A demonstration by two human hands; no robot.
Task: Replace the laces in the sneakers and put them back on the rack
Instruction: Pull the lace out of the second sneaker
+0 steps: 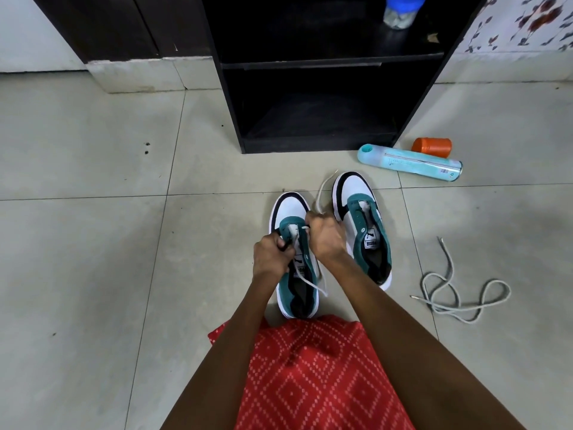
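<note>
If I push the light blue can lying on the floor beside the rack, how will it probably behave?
The can lies on its side on the smooth tile floor, so it would probably roll. It looks rigid, likely stiff to hold. The orange container close behind it might block rolling that way.

I see both forearms bare, coming in from the bottom edge: the left forearm [235,336] from about 7 o'clock, the right forearm [403,330] from about 5 o'clock. They converge toward 12 until the hands are nearly touching. My left grip [273,254] faces back-of-hand up, its fingers curled in tight and pinching a dark strand [286,245] at its 3 o'clock side. My right grip [325,235] sits just beside it, at its 2 o'clock, and is closed into a fist, knuckles up, wrist bent slightly inward. A pale lace [321,193] leaves the fist toward 12 o'clock.
</note>
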